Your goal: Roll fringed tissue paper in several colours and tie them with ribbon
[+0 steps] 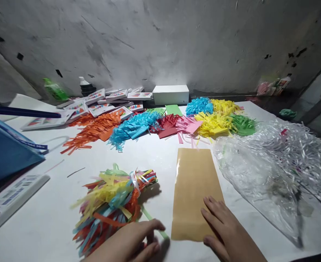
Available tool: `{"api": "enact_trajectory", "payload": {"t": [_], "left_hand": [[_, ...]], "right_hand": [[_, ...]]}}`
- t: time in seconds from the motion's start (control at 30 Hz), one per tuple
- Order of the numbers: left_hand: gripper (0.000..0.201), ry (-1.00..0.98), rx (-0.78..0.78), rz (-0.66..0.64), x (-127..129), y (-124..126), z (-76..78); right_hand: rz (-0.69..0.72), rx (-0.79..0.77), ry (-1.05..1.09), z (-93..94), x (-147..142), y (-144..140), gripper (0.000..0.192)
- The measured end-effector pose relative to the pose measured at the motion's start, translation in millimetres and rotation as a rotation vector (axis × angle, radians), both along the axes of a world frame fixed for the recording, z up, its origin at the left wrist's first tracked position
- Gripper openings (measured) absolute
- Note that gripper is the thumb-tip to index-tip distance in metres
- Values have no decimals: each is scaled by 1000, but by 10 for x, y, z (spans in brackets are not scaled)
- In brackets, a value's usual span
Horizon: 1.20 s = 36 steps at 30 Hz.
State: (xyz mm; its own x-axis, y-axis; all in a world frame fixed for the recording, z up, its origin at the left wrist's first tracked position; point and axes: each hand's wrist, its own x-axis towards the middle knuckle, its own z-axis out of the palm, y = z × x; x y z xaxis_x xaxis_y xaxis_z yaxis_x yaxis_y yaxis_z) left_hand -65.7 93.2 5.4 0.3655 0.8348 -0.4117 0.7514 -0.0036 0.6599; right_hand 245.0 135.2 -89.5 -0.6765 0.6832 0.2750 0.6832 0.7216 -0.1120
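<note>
head view: the right hand (226, 229) lies flat, fingers slightly spread, pressing the near corner of a tan paper sheet (194, 185) on the white table (53, 218). the left hand (133, 243) pinches a green strip (153, 222) beside a tied multicoloured tassel (113, 200). clear plastic wrap (272, 163) lies to the right.

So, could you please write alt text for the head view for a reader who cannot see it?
On a white table, the right hand lies flat on a tan paper sheet while the left hand touches the green stick of a multicoloured paper tassel. Behind lie piles of fringed coloured paper and a clear plastic bag.
</note>
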Motion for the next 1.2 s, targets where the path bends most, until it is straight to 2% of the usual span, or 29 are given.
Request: {"api": "enact_trajectory", "payload": {"t": [0.07, 0.13, 0.3, 0.4, 0.53, 0.63, 0.73, 0.87, 1.07, 1.2], "left_hand": [[39, -39, -65, -19, 159, 108, 40], [39, -90, -106, -54, 228, 166, 51], [39, -186, -247, 10, 259, 159, 12], [39, -234, -264, 34, 272, 114, -20], [33, -196, -279, -23, 295, 54, -31], [29, -295, -313, -45, 304, 17, -51], [31, -405, -338, -48, 284, -16, -127], [36, -432, -387, -18, 223, -64, -249], [33, -375, -341, -40, 203, -90, -207], [51, -371, -391, 0, 270, -77, -212]], "right_hand": [[54, 181, 25, -64, 25, -104, 42], [61, 287, 61, -93, 21, -200, 35], [10, 383, 176, -101, -33, -365, 33], [-23, 371, 224, -99, -38, -432, 32], [-9, 349, 286, -129, -64, -537, 27], [-1, 341, 324, -186, -120, -650, 23], [-29, 332, 361, -238, -164, -766, 19], [-19, 238, 400, -219, -144, -828, 20], [-177, 113, 483, -92, -248, -814, 23], [-231, 90, 544, -74, -417, -864, 30]]}}
